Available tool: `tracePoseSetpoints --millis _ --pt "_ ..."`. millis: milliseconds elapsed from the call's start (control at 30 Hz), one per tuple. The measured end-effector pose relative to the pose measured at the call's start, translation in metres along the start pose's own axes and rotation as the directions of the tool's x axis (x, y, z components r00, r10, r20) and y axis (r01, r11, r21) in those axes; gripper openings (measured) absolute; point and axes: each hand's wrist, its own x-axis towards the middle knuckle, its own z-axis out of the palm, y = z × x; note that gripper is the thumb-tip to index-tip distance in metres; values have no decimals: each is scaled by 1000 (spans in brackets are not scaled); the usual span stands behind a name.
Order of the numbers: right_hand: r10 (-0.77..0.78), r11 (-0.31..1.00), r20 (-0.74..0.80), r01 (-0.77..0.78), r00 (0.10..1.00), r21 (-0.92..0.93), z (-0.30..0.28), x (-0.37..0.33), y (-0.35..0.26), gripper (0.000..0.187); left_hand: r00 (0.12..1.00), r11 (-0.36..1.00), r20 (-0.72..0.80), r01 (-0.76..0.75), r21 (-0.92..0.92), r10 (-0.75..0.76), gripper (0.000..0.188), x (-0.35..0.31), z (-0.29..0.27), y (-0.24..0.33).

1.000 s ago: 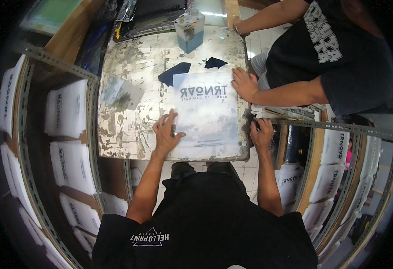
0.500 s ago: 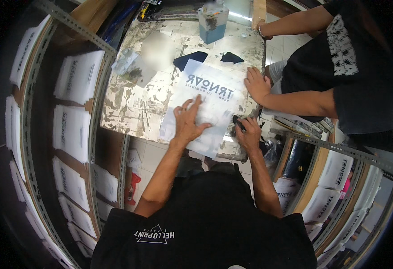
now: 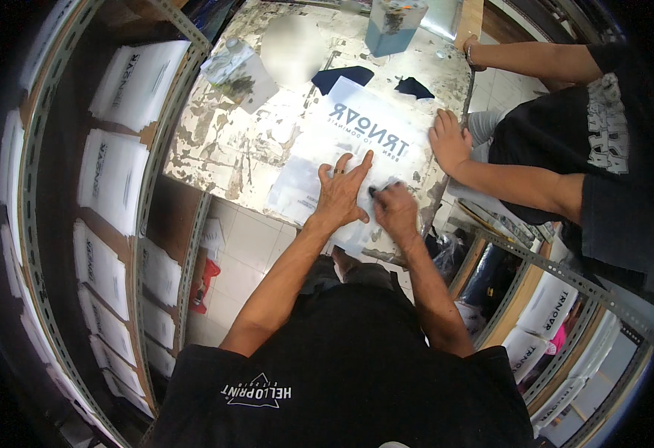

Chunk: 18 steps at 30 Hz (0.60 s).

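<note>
A pale, translucent sheet with dark mirrored lettering [image 3: 375,112] lies at a slant on the paint-worn table [image 3: 215,157]. My left hand [image 3: 342,193] rests on it with fingers spread, just below the lettering. Close by on the right, my right hand [image 3: 399,213] is closed around a small dark wad [image 3: 374,192], pressed to the sheet's lower part; its kind is hard to make out. Beyond the sheet's top edge are two dark navy cloth pieces, a larger one [image 3: 342,78] and a smaller one [image 3: 414,88].
Another person's hand [image 3: 451,142] lies at the table's right edge. At the back stands a translucent container of blue liquid [image 3: 395,31]. A clear plastic item [image 3: 230,63] lies at far left. Metal-framed shelves with stacked printed sheets [image 3: 114,179] flank me on both sides.
My right hand has moved left and inward from the sheet's right edge onto the sheet, carrying the dark wad. My left hand stays spread on the sheet. The whole view has shifted slightly.
</note>
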Motion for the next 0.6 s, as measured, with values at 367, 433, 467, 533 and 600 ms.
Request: tracePoseSetpoints --millis 367,433,467,533,600 --pt "78 996 -18 -78 997 -35 -6 14 7 17 999 998 12 31 48 -31 144 0 2 1" --pt "32 999 -13 -32 999 -17 -2 10 3 17 999 998 12 36 58 -37 144 2 4 0" --pt "-15 1000 64 13 998 25 -1 3 -2 17 1000 997 -9 29 76 -28 145 3 7 -2" --pt "-43 998 154 35 987 56 0 -5 -11 18 999 994 -42 17 108 -13 146 1 12 -4" --pt "13 1000 30 -14 999 20 -2 7 1 18 999 996 6 34 81 -34 146 2 9 -1"
